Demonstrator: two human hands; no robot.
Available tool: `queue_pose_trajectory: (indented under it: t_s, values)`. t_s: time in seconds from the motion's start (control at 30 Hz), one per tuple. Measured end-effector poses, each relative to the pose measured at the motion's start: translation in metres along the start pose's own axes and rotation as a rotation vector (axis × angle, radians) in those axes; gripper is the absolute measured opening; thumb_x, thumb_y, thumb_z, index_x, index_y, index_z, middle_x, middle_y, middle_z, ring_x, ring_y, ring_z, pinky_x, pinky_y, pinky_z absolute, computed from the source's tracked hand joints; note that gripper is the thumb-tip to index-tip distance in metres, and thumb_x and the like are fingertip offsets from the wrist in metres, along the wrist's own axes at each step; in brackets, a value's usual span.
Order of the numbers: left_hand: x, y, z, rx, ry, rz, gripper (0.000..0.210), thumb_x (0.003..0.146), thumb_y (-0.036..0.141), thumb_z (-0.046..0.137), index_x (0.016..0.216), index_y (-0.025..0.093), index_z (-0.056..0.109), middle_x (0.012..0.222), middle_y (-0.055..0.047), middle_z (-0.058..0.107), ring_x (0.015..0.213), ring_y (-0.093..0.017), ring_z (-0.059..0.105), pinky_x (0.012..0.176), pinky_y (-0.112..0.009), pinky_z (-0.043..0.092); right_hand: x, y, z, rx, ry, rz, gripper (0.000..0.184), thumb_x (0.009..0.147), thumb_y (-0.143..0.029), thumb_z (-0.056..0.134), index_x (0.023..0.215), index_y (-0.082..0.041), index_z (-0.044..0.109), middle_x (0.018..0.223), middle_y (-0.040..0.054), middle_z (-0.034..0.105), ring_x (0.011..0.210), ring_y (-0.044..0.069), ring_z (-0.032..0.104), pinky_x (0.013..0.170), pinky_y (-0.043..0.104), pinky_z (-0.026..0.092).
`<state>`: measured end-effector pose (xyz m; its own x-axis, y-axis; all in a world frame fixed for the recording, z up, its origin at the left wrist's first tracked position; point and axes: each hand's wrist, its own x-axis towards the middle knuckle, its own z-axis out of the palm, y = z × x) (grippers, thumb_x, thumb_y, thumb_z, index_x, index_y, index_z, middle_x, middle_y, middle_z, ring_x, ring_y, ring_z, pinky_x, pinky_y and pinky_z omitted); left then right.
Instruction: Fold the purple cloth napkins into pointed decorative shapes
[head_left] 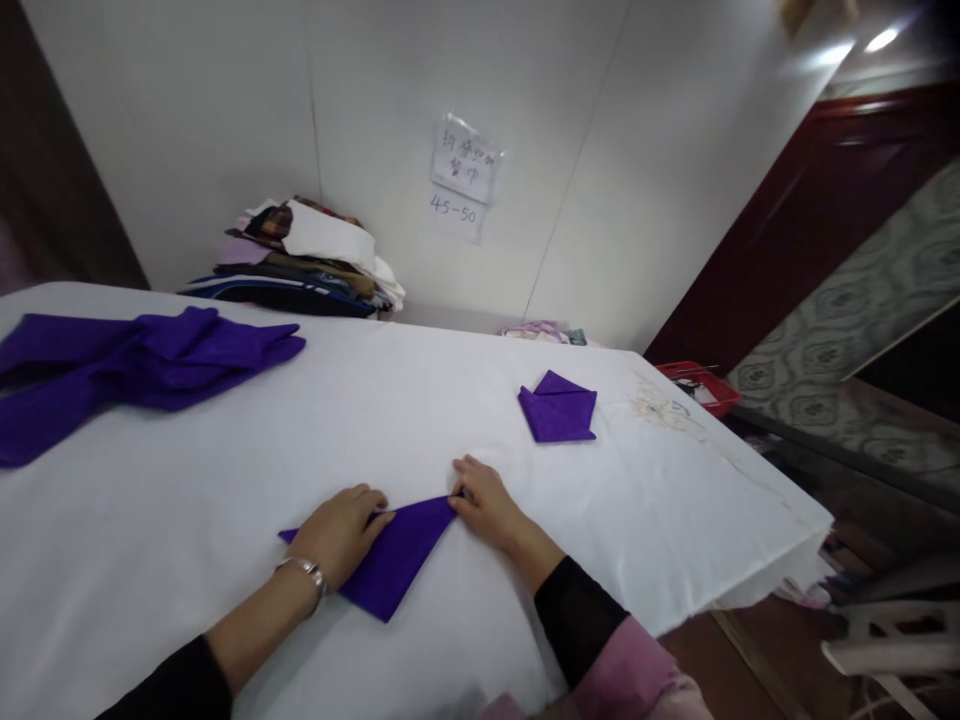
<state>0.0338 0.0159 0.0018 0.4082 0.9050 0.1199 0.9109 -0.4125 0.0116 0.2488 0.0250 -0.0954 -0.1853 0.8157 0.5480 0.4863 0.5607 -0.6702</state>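
Observation:
A folded purple napkin (397,558) lies in front of me on the white tablecloth, its right end drawn to a point and its lower corner toward me. My left hand (337,530), with a silver band at the wrist, rests over the left part, thumb and fingers closed at the upper edge. Past that hand a small purple tip sticks out to the left. My right hand (486,503) pinches the right corner between thumb and fingers. Farther off to the right sits another napkin (561,412), folded into a compact shape with a peaked top.
Loose purple cloths (150,360) lie heaped at the table's left. Behind the white-covered table (420,400), a stack of folded clothes (300,255) stands against the wall. A handwritten sign (465,165) hangs there. A red basket (701,388) is beyond the right edge, a white chair (892,650) lower right.

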Motion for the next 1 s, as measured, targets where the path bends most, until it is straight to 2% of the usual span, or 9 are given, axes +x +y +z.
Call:
queue_pose_trajectory:
  t_s: [0.17,0.27,0.37,0.47,0.63,0.73,0.87,0.93,1.0]
  values:
    - [-0.002,0.002,-0.012,0.031,-0.103,-0.091,0.032,0.079,0.048,0.038,0.074,0.021,0.054,0.077,-0.005,0.064,0.074,-0.023,0.058,0.065,-0.034,0.038,0.001,-0.001,0.000,-0.035,0.005,-0.080,0.006,0.079,-0.019,0.058,0.083,-0.022,0.056,0.128,0.0052,0.051,0.129,0.020,0.030,0.104,0.040,0.023]
    - [-0.004,0.000,-0.015,0.017,-0.158,-0.098,0.037,0.077,0.055,0.036,0.069,0.022,0.052,0.071,-0.004,0.064,0.068,-0.023,0.058,0.061,-0.033,0.036,0.001,-0.005,0.000,-0.050,0.028,-0.148,0.004,0.080,-0.018,0.057,0.082,-0.021,0.055,0.121,0.0051,0.054,0.122,0.017,0.040,0.102,0.035,0.027]
    - [-0.006,-0.004,-0.015,-0.027,-0.195,-0.070,0.041,0.075,0.058,0.037,0.068,0.022,0.054,0.069,-0.003,0.064,0.067,-0.022,0.058,0.059,-0.032,0.035,-0.001,-0.009,0.000,-0.068,0.035,-0.155,0.002,0.082,-0.019,0.055,0.082,-0.021,0.055,0.102,0.0031,0.062,0.100,0.015,0.054,0.090,0.029,0.038]
    - [-0.008,-0.008,-0.015,-0.075,-0.236,-0.030,0.039,0.073,0.057,0.041,0.063,0.022,0.055,0.065,-0.001,0.062,0.065,-0.020,0.057,0.057,-0.030,0.034,-0.005,-0.013,-0.001,-0.048,0.024,-0.085,0.006,0.085,-0.024,0.051,0.084,-0.022,0.056,0.082,-0.0012,0.062,0.078,0.013,0.057,0.073,0.023,0.043]
    - [-0.010,-0.006,-0.039,-0.128,-0.215,0.006,0.028,0.067,0.048,0.051,0.059,0.021,0.053,0.057,0.004,0.055,0.058,-0.016,0.053,0.052,-0.025,0.032,0.001,-0.021,-0.009,0.106,0.042,-0.077,0.012,0.085,-0.030,0.050,0.083,-0.021,0.059,0.075,-0.0022,0.062,0.070,0.012,0.057,0.064,0.022,0.045]
    - [-0.005,-0.001,-0.071,-0.058,-0.076,0.011,0.023,0.069,0.044,0.054,0.067,0.022,0.055,0.062,0.004,0.056,0.060,-0.014,0.052,0.052,-0.024,0.032,0.022,-0.030,-0.026,0.131,0.118,-0.151,0.019,0.084,-0.033,0.051,0.097,-0.021,0.060,0.086,0.0007,0.064,0.078,0.014,0.059,0.072,0.026,0.047]
    - [0.007,0.001,-0.102,0.247,0.326,0.137,0.021,0.079,0.041,0.051,0.075,0.021,0.056,0.080,-0.002,0.059,0.078,-0.018,0.053,0.063,-0.028,0.035,0.053,-0.045,-0.047,0.025,0.239,-0.317,0.028,0.086,-0.032,0.047,0.110,-0.020,0.056,0.100,0.0062,0.062,0.091,0.018,0.057,0.082,0.031,0.046]
    - [0.007,-0.001,-0.100,0.379,0.437,0.192,0.022,0.083,0.038,0.047,0.078,0.020,0.057,0.084,-0.005,0.059,0.083,-0.021,0.052,0.069,-0.032,0.035,0.057,-0.049,-0.047,-0.099,0.242,-0.386,0.029,0.089,-0.028,0.041,0.112,-0.018,0.056,0.101,0.0088,0.060,0.096,0.020,0.054,0.085,0.033,0.044]
    - [0.001,-0.006,-0.084,0.440,0.425,0.213,0.019,0.085,0.033,0.046,0.080,0.019,0.057,0.084,-0.007,0.058,0.083,-0.022,0.051,0.071,-0.034,0.035,0.052,-0.046,-0.036,-0.243,0.185,-0.424,0.029,0.090,-0.022,0.036,0.108,-0.017,0.058,0.099,0.0104,0.060,0.096,0.021,0.053,0.085,0.036,0.043]
